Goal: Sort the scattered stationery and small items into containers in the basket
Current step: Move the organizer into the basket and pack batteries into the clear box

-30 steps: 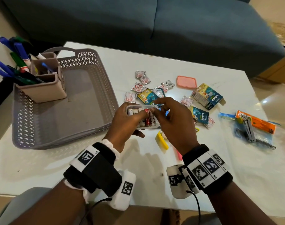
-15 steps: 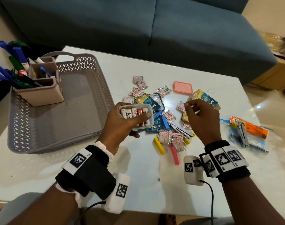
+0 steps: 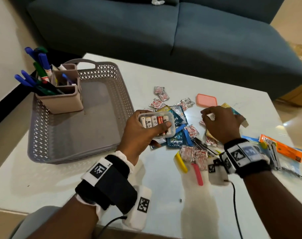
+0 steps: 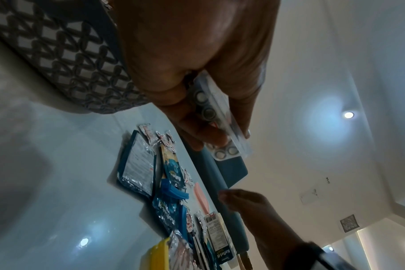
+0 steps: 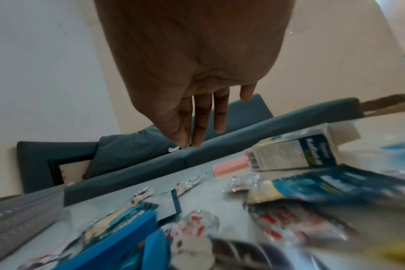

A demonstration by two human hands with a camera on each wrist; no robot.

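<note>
Basket (image 3: 43, 147) sits just left of the left hand (image 3: 143, 135), which grips the clear box of batteries (image 3: 156, 125) above the table. Pink lid (image 3: 206, 100) lies flat just beyond the right hand (image 3: 221, 125), the nearer one; its fingers hang loose, apparently holding nothing.

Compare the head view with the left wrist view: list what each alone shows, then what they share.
Head view only: the pen holder with markers standing in the grey basket, the battery labels, the orange packet.

Left wrist view only: the round battery ends through the container's clear wall, and the ceiling lights.

Both: the left hand gripping the battery container, the right hand over the scattered sachets, the pink lid.
</note>
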